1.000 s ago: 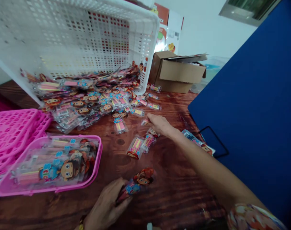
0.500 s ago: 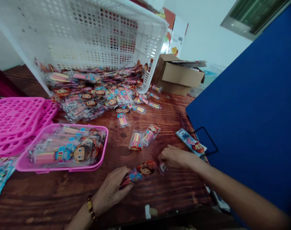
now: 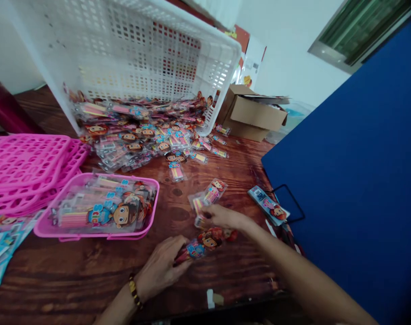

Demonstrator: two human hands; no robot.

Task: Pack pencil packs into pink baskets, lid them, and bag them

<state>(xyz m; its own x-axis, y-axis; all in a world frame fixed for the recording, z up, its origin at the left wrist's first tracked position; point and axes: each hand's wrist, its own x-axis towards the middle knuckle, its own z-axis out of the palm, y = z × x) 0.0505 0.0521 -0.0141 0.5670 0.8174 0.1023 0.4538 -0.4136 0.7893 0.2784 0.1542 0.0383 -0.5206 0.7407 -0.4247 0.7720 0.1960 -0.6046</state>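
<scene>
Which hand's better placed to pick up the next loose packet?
Probably the right hand: it's at the loose packets, while the left hand is occupied gripping a stack of packets.

Single head-worn view from above the table (image 3: 90,280), forward and downward, near both hands (image 3: 163,266).

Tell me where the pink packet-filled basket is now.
In the head view, the pink basket is left of centre, between the pink perforated stack and the left hand.
</scene>
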